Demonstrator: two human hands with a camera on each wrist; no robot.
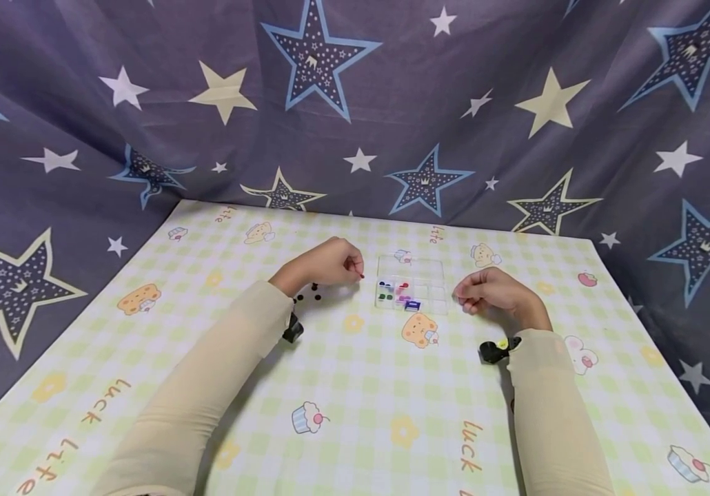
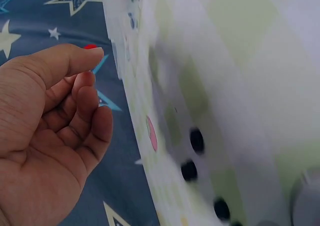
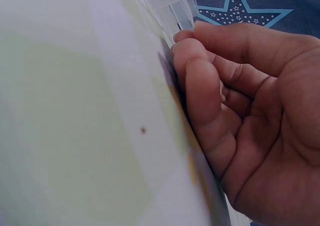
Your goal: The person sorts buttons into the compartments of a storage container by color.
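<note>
My left hand (image 1: pixel 334 262) is raised over the table, left of a clear compartment box. Thumb and forefinger pinch a small red piece (image 2: pixel 90 47), mostly hidden by the thumb, so its kind cannot be told. Several small round black pieces (image 1: pixel 318 297) lie on the cloth beneath that wrist. The clear box (image 1: pixel 413 265) has its lid open toward the back. Its left compartments hold small dark blue, red, green and pink pieces. Just right of the box, my right hand (image 1: pixel 493 293) stays low at the table with loosely curled fingers, thumb and forefinger together; nothing shows between them.
A checked cloth with cartoon prints covers the table (image 1: pixel 355 386). At the box's front edge is a dark blue label (image 1: pixel 413 306). The star-patterned curtain (image 1: pixel 355 89) hangs behind and beside the table. Both wrists carry small black cameras (image 1: pixel 495 350).
</note>
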